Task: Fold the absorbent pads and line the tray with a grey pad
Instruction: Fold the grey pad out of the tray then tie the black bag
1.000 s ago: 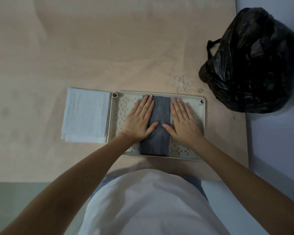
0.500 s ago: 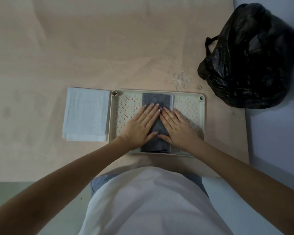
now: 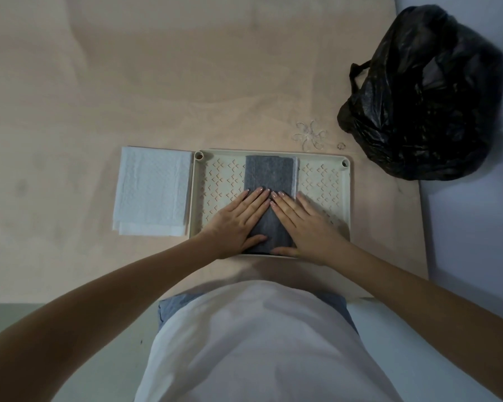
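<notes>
Grey pad (image 3: 270, 172): I see a folded felt-like strip in the perforated tray (image 3: 346, 198).
Left hand (image 3: 238, 221): flat, pressing it.
Right hand (image 3: 305, 224): same.

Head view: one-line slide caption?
Both hands, left hand and right hand, press a folded grey pad flat in the perforated tray.

folded pad (image 3: 270, 175) in tray (image 3: 344, 198) middle, both hands on it, pad stack (image 3: 153, 191) left, bag (image 3: 424, 94) right-behind

Both hands, left (image 3: 238, 220) and right (image 3: 304, 224), now nearer together, fingertips meeting over the grey pad (image 3: 269, 175).
</notes>
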